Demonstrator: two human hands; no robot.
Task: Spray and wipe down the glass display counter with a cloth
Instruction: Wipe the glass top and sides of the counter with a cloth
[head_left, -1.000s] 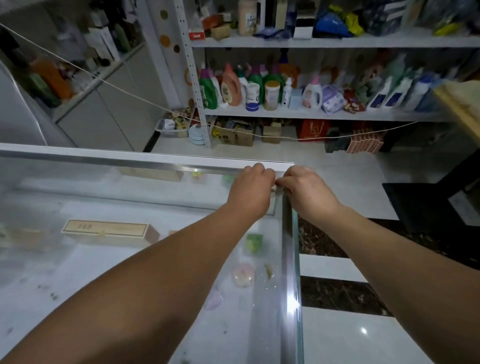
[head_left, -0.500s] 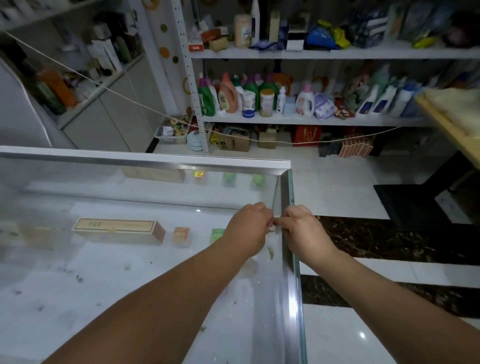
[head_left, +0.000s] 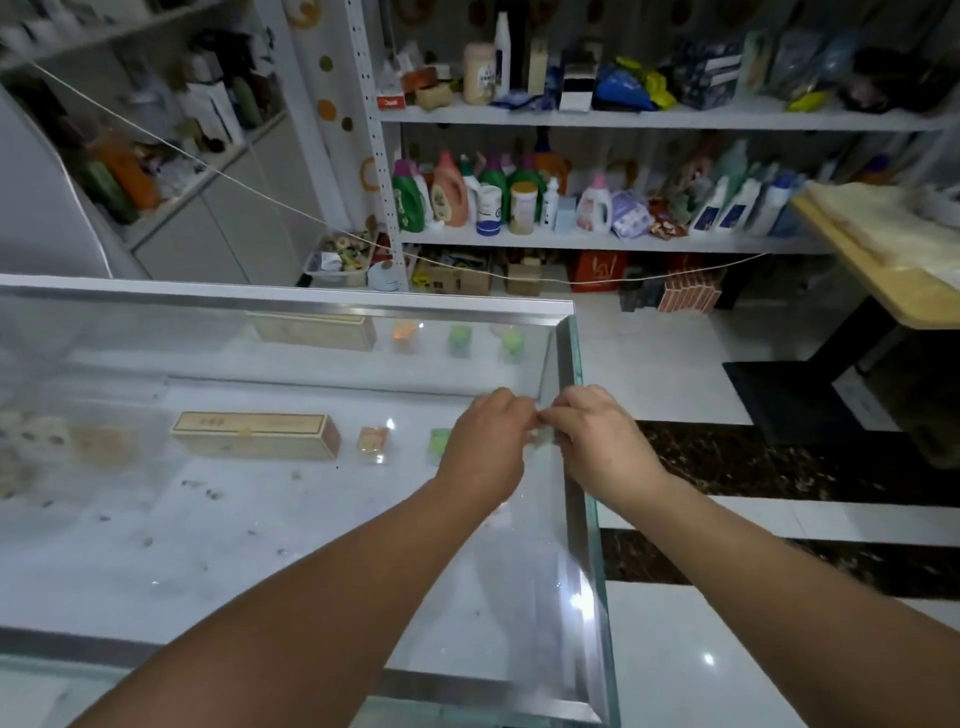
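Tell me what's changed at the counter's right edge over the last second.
The left hand and right hand slid together from the far right corner of the glass counter toward the person along its right edge. They still meet, fingers curled, pinching a small pale thing, too blurred to identify. Nothing was let go; the long box inside stayed put.

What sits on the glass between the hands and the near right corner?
Nothing visible. The left hand and right hand pinch a small pale wad at the counter's right edge; glass from there to the near corner is bare. The long box lies underneath.
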